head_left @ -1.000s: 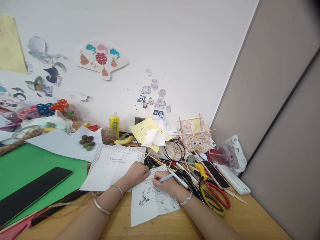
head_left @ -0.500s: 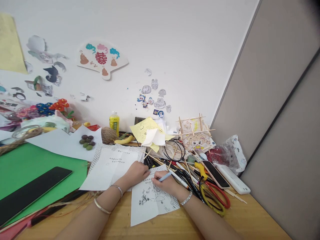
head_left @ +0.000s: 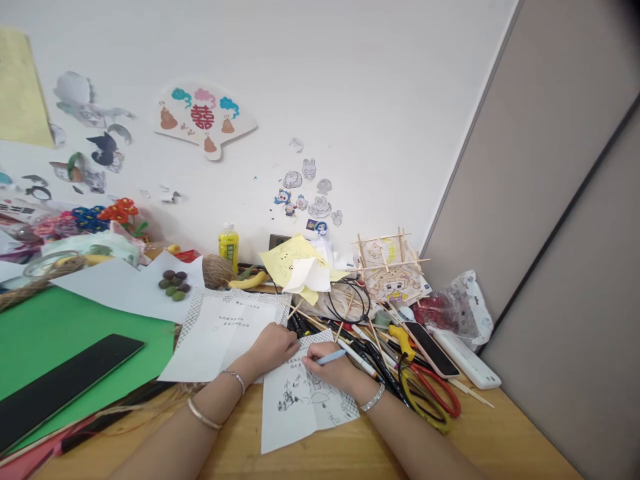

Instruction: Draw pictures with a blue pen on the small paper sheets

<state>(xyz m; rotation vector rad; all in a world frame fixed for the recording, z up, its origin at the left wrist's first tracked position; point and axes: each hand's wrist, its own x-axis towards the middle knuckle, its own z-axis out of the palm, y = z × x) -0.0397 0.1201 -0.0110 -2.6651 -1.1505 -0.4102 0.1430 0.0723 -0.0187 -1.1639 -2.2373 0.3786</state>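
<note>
Gripping one blue pen (head_left: 333,357), one right hand (head_left: 338,371) touches one drawn-on sheet (head_left: 283,427)

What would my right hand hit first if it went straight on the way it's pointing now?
Your right hand would probably meet your left hand, just ahead near the drawn-on sheet's upper left corner, though depth is unclear.

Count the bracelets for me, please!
3: a thin silver bracelet just behind the left hand, a plain bangle farther back from that one, and a broader silver bracelet behind the right hand. I see no others.
</note>
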